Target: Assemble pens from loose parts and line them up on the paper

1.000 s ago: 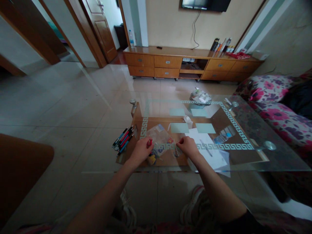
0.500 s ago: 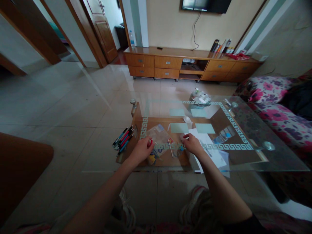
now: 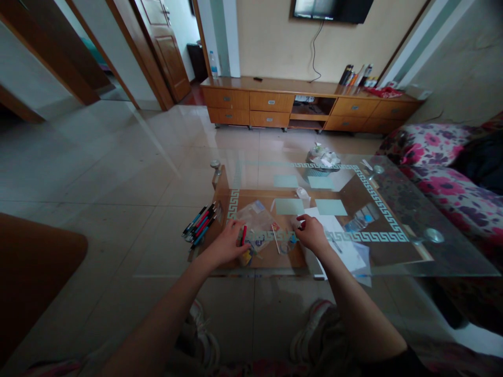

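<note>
My left hand (image 3: pixel 228 244) is low over the left part of the glass table (image 3: pixel 444 256), its thumb and fingers spread apart. A short red pen-like piece (image 3: pixel 244 235) lies in the gap between them. My right hand (image 3: pixel 312 233) is closed, fingertips pinched at a small pale and dark piece too small to name. It is over the edge of white paper sheets (image 3: pixel 349 255). Between the hands are a clear plastic bag (image 3: pixel 255 213), a thin white stick (image 3: pixel 275 238) and a small red-and-yellow packet. A bundle of pens (image 3: pixel 199 225) lies left of my left hand.
A plastic bottle (image 3: pixel 358 223) shows at the right of the table. Behind it stands a filled waste basket (image 3: pixel 323 162). A long wooden cabinet (image 3: pixel 271 102) runs along the wall, and a flowered sofa (image 3: pixel 432 141) is at right.
My left hand has opened from a closed grip, and more of the red piece shows. My right hand has barely shifted; the small piece at its fingertips shows more clearly.
</note>
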### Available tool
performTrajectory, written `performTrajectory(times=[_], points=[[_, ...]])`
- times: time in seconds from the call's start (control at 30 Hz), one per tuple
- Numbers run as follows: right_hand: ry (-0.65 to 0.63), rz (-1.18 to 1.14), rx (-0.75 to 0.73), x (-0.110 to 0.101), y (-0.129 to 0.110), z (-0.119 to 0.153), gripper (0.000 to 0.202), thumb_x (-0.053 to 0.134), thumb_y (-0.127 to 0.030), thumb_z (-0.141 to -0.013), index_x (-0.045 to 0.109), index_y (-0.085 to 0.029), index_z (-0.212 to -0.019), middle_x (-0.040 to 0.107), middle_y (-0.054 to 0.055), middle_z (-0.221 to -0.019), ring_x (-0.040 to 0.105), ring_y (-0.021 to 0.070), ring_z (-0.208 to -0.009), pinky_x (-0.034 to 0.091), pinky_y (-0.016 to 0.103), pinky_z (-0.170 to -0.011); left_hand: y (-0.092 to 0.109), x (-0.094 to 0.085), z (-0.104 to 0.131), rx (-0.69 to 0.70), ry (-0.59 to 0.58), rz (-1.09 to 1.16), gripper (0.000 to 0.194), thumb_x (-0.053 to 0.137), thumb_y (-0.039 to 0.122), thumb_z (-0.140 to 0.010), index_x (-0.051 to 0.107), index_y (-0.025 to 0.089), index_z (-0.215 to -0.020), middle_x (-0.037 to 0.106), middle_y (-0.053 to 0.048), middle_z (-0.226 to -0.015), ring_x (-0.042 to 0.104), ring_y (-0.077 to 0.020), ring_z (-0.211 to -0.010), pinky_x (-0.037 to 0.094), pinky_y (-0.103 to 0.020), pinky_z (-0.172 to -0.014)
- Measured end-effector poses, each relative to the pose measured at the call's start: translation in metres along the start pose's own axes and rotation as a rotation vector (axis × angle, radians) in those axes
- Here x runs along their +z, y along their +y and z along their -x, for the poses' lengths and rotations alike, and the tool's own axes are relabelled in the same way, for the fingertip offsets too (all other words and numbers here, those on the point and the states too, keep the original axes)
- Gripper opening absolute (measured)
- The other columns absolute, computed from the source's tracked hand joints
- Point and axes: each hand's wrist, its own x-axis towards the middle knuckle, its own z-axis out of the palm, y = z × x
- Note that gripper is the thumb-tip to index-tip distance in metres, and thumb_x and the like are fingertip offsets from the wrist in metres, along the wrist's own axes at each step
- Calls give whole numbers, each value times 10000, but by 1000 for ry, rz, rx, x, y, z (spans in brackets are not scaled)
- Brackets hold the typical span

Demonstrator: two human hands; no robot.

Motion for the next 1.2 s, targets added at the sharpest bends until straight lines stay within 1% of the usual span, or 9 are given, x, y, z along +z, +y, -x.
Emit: performTrajectory(times=[0.1,0.17,0.37,0.6,0.8,0.9,1.03,1.1,1.2], points=[[15,-9,-17,0,-4,2,359,603,-78,-731,703,-130,-1072,708,63,-814,631,173,-764,409,240,-697,-4,-1,2,69,-60,-35,839,793,362,-694,418,212,-1430,338,-135,-1451,504,-310,-1280,398,-408,-1117],[5,-30,-7,-1,-6,3,329,600,-79,-746,706,-128,-1053,711,57,-791,636,168,-750,408,238,-685,-7,0,2,101,-73,-51,885,796,331,-682,377,211,-1452,302,-133,-1476,480,-310,-1311,376,-419,-1146],[-5,-55,-4,0,-7,5,277,605,-86,-773,702,-160,-1021,734,44,-825,659,163,-774,409,236,-680,-12,0,-1,163,-80,-67,872,768,292,-708,337,226,-1464,365,-121,-1468,427,-296,-1372,346,-435,-1174],[-11,1,-11,3,-10,7,241,619,-141,-812,692,-151,-1042,739,62,-834,672,194,-822,425,259,-726,-10,-2,0,145,-120,-70,867,727,232,-720,319,201,-1485,416,-139,-1451,450,-300,-1358,384,-440,-1144],[-32,39,25,6,-10,8,253,619,-161,-817,693,-163,-1060,743,81,-886,682,212,-858,436,268,-742,-11,-2,0,143,-124,-67,826,661,159,-725,330,201,-1481,407,-145,-1457,469,-301,-1337,429,-454,-1104],[-35,31,29,3,-10,7,233,628,-222,-840,696,-162,-1055,745,88,-883,685,216,-856,445,274,-753,-12,0,0,151,-111,-72,803,676,192,-737,346,210,-1469,405,-144,-1453,493,-296,-1312,453,-452,-1080],[-11,8,30,-4,-9,6,242,611,-299,-861,698,-179,-1053,747,78,-866,685,217,-833,453,285,-749,-7,1,1,189,-34,-123,770,716,275,-749,392,228,-1446,361,-132,-1483,524,-282,-1274,462,-429,-1067],[-2,0,34,-8,-8,6,252,602,-327,-862,698,-192,-1052,748,73,-863,684,218,-828,453,288,-744,-1,1,1,212,-10,-179,680,698,305,-786,444,234,-1412,388,-118,-1471,540,-271,-1247,462,-418,-1059],[2,-15,42,-14,-6,7,257,599,-354,-855,699,-199,-1035,747,68,-847,684,216,-816,449,290,-742,8,1,1,259,-17,-275,498,653,313,-841,541,236,-1321,506,-97,-1366,529,-263,-1228,454,-411,-1046]])
